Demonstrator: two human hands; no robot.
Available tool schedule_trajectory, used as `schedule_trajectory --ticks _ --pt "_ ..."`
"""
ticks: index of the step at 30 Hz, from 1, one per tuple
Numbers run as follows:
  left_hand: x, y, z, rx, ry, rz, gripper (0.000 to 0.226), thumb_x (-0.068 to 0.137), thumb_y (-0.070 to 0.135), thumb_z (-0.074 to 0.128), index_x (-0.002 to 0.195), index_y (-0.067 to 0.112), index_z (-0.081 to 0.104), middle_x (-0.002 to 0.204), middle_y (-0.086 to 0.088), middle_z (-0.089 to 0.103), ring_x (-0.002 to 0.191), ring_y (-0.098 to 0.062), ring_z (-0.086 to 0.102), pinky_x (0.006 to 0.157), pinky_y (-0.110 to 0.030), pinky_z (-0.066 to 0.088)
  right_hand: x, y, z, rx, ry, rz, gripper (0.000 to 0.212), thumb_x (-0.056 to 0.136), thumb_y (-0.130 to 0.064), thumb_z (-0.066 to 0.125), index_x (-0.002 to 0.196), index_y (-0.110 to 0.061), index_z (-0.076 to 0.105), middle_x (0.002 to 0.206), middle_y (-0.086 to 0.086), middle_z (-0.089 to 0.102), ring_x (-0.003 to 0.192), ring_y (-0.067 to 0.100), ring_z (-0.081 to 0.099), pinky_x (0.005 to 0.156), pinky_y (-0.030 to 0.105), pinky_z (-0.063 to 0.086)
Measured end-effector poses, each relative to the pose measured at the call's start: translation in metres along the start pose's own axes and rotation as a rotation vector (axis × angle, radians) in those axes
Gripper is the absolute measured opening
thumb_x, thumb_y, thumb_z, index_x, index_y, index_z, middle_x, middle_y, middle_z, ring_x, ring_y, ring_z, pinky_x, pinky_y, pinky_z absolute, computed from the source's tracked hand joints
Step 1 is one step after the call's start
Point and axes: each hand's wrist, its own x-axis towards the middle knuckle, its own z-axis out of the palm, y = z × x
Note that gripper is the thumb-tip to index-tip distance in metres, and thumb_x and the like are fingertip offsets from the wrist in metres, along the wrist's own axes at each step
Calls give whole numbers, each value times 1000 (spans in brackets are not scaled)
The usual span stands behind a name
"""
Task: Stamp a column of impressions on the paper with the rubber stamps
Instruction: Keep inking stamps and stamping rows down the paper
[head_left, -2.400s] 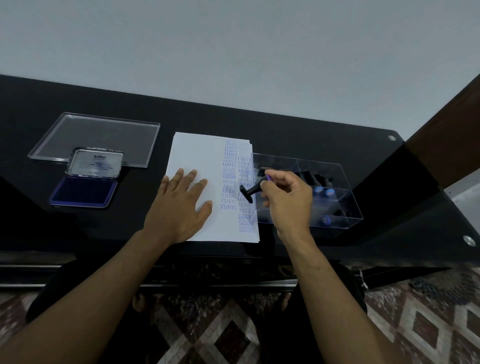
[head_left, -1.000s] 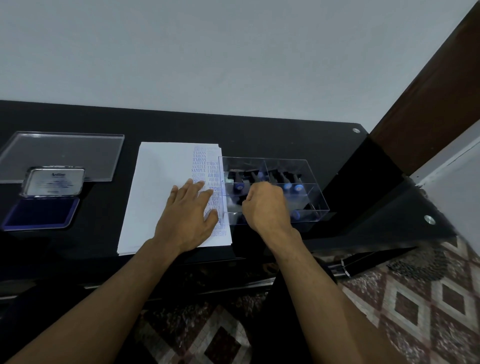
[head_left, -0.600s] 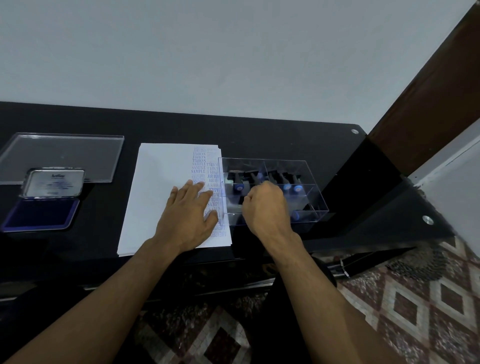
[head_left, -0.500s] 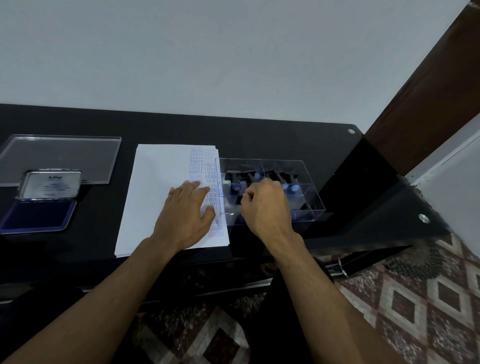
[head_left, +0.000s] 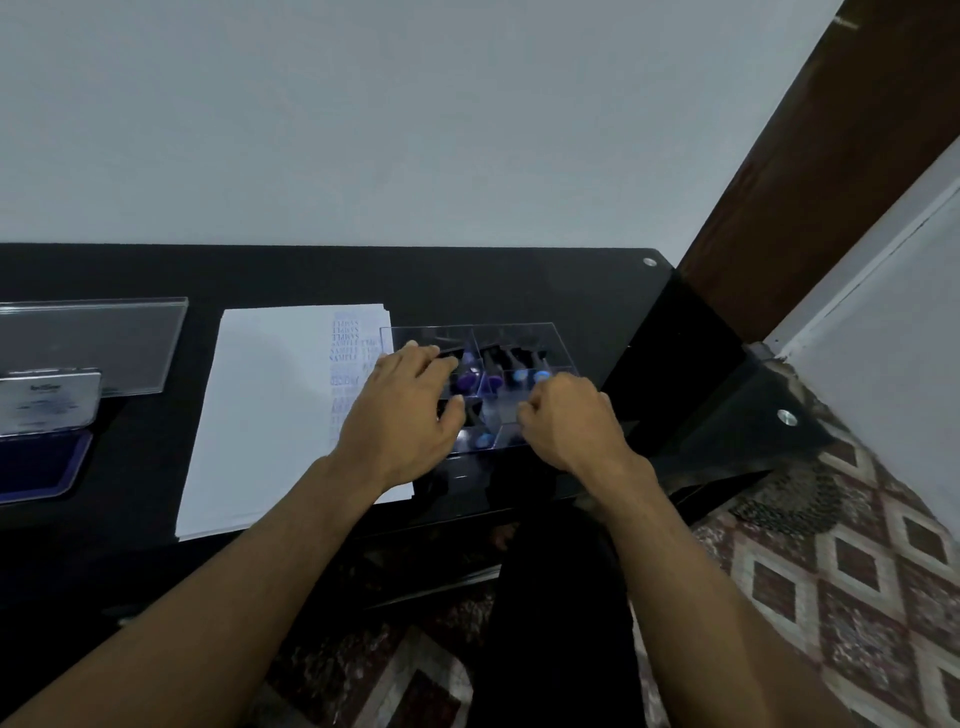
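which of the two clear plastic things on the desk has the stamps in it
The clear compartment box right of the paper, under both hands. Dark stamps with blue ends lie in it. The flat clear lid at far left holds none.

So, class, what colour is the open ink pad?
Dark blue-violet ink pad, at the head view's left edge.

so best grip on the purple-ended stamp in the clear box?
Probably pinch the purple-ended stamp by its dark handle, coming from above: the clear box is open on top, walled at the sides. The left hand is already over it.
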Motion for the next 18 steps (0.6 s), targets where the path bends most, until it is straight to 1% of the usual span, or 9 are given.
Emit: schedule_trajectory --ticks 3,6,8,10,13,16,17,18 --pt "7 8 8 45 -47 10 50 96 38 48 141 17 54 145 -7 53 144 -30 37 120 -48 28 3 7 -1 -37 -115 -38 36 95 -37 41 68 -19 55 76 0 52 73 23 47 74 36 33" --pt "8 10 13 69 -71 0 53 93 42 42 138 18 56 143 -7 54 143 -30 39 121 -49 24 4 7 -1 -82 -181 -64 37 97 -38 35 70 -21 54 77 -1 53 73 23 48 75 39 31" --pt "8 9 16 93 -78 0 53 93 43 40 138 19 57 142 -5 55 142 -29 39 122 -49 22 6 6 -3 -90 -239 -65 36 96 -36 35 68 -22 52 75 -2 53 73 22 49 77 41 30" --pt "8 8 17 108 -79 1 52 95 43 41 138 20 57 141 -4 55 141 -28 41 122 -49 22 9 5 -4 -56 -274 -49 35 96 -36 37 68 -23 53 74 -4 51 72 20 49 77 40 31" --pt "7 7 18 128 -78 4 51 95 45 40 136 20 57 137 -2 58 136 -24 44 123 -48 24 11 6 -1 22 -243 -35 33 95 -35 41 69 -21 55 76 -3 54 70 18 50 70 34 36" --pt "7 7 19 130 -73 4 53 94 46 37 135 21 58 135 -1 59 135 -23 45 123 -47 24 9 9 1 152 -147 -48 37 96 -29 48 60 -24 51 67 -5 55 60 11 53 53 25 38" --pt "7 7 19 130 -72 4 54 94 47 36 135 21 58 136 -1 59 135 -23 45 123 -47 23 9 11 1 206 -115 -48 35 96 -28 52 61 -24 55 68 -6 58 60 10 56 51 23 41" --pt "7 7 19 130 -72 4 55 94 47 35 136 21 58 136 -1 59 136 -23 45 123 -46 23 9 13 1 267 -85 -41 29 95 -29 57 67 -25 62 72 -8 63 64 8 60 54 21 45"
